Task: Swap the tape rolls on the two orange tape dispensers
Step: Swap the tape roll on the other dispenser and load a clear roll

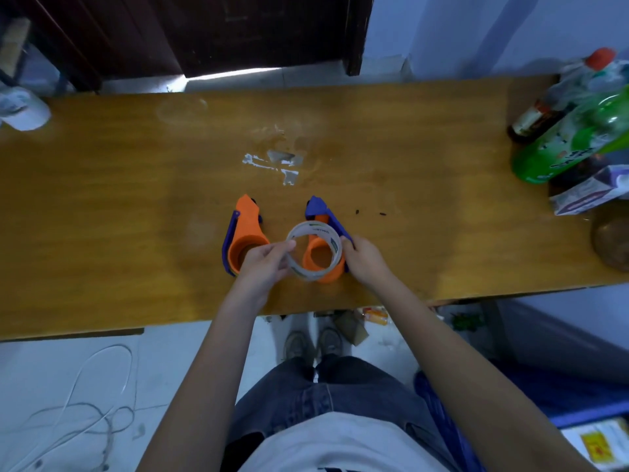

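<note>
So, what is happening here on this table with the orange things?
A person stands at a wooden table with two orange tape dispensers. The left hand pinches a tape roll and holds it over the hub of the right dispenser. The right hand steadies that dispenser at its side. The left dispenser lies beside it; its hub looks bare. Whether the roll is going on or coming off, I cannot tell.

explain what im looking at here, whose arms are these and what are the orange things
This is one picture from a camera worn on a person's head, looking down at their own arms. On the wooden table lie two orange tape dispensers, the left dispenser and the right dispenser. The left hand and right hand together hold a tape roll over the right dispenser's hub. A green bottle stands at the table's far right.
</note>
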The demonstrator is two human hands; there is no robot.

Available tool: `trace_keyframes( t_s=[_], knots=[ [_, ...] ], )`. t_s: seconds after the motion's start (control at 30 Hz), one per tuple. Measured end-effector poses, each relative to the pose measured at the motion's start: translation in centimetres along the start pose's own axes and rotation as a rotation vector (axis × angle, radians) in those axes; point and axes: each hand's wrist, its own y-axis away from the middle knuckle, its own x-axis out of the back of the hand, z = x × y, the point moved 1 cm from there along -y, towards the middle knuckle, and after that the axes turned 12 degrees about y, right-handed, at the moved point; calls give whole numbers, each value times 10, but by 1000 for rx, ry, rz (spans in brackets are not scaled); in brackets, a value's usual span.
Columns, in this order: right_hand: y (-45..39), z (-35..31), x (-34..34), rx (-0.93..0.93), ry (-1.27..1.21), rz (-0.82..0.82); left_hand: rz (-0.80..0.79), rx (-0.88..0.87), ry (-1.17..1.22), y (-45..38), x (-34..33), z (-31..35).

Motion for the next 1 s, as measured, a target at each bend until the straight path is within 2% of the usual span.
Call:
trace_keyframes(
  t_s=[0.2,0.4,0.67,1.0],
  knots=[
    [5,-3,-1,4,-340,41,-26,-4,27,-3,-1,5],
    [3,-7,-3,-56,-662,-96,-76,-38,112,-4,-5,5],
    [8,-10,8,-14,-741,-140,-149,-28,189,-6,-10,3],
    [13,-7,23,49,-609,-104,-169,-3,185,-7,-8,10]
  ],
)
